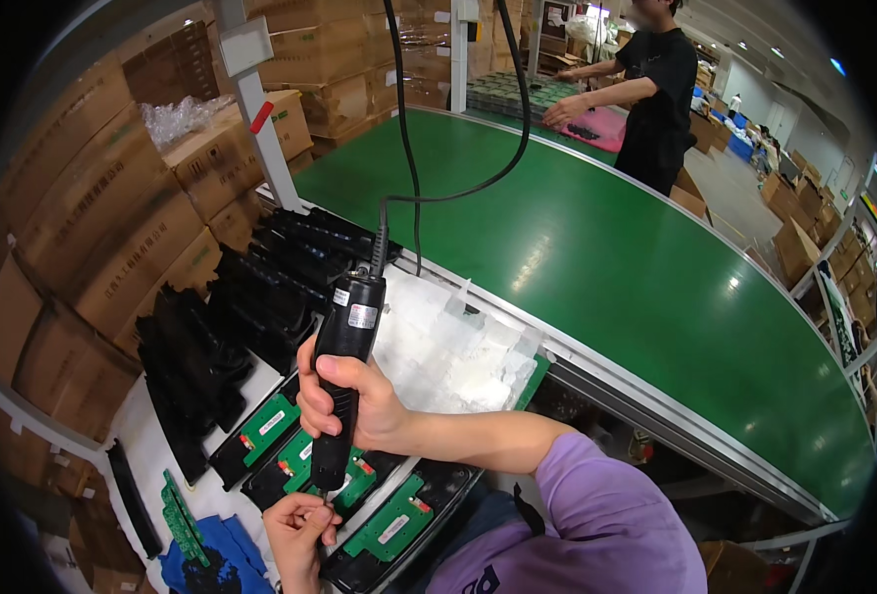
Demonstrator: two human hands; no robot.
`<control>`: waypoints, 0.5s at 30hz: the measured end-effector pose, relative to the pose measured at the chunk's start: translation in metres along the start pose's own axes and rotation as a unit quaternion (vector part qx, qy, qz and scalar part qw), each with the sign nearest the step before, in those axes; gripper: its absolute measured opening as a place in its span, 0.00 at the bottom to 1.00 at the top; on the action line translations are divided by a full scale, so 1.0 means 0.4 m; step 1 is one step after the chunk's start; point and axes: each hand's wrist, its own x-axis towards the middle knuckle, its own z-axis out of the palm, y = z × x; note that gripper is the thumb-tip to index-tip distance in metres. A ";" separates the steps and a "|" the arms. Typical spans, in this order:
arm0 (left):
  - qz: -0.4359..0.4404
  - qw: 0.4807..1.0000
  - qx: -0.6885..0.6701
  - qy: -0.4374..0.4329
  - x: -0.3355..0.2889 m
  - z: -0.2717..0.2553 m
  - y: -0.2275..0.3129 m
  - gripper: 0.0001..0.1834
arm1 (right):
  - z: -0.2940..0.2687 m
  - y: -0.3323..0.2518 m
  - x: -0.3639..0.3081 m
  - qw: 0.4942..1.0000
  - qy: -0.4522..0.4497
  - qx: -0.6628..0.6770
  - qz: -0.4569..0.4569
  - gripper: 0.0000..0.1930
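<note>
My right hand (359,401) is wrapped round a black corded electric screwdriver (351,332), held nearly upright with its bit pointing down. At the bit, my left hand (298,530) has thumb and fingers pinched together; what they hold is too small to make out. Just beneath and beside my hands lie several black plastic housings (448,482) with green circuit boards (391,527) in them. Each visible board carries a white label and small red-and-yellow parts. The nearest housing is right beside my left hand.
Stacked black plastic parts (181,366) fill the table's left. Translucent plastic sheets (448,342) lie beyond my right forearm. A blue cloth (226,554) and loose green board strip (183,520) sit lower left. Past them runs a green conveyor (577,267); a person (656,99) works across it.
</note>
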 end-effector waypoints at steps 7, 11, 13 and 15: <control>0.003 1.000 0.003 0.009 -0.010 0.004 0.003 0.06 | 0.004 0.003 -0.004 1.000 0.014 0.000 -0.005 0.09; 0.003 1.000 0.000 0.010 -0.009 0.004 0.000 0.06 | 0.001 0.007 -0.005 1.000 0.013 -0.006 -0.001 0.09; 0.004 1.000 0.000 0.006 -0.008 0.002 -0.001 0.06 | 0.003 0.006 -0.005 1.000 0.013 -0.009 -0.005 0.09; 0.004 1.000 -0.005 0.006 -0.006 0.001 -0.003 0.06 | 0.005 0.005 -0.004 1.000 0.019 -0.006 -0.004 0.10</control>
